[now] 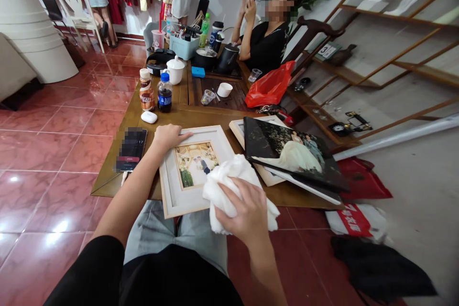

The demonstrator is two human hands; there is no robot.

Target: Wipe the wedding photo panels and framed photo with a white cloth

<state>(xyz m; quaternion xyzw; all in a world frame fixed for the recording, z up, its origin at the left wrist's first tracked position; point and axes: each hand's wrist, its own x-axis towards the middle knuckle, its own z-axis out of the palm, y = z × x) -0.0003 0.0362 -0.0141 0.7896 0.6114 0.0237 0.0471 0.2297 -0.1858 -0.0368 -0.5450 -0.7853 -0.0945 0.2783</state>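
Observation:
A light wooden picture frame (165,196) with a white mat and a wedding photo (193,165) lies tilted over the table's near edge, partly above my lap. My left hand (168,137) grips its upper left corner, one digit stretched along the top rim and the other fingers partly hidden. Bunched in my right hand (245,208) is a white cloth (233,172); the fingers curl round it. The cloth covers the frame's lower right part and touches the photo's edge. Right of it, a dark photo album (272,138) with a wedding picture rests on another pale frame (236,126).
On the wooden table (122,177) are a phone (132,149), a white earbud case (149,117), a cola bottle (165,93), a coffee bottle (146,91) and a lidded white cup (175,71). A red plastic bag (270,86) lies farther back. Another person (265,43) sits across, hands raised.

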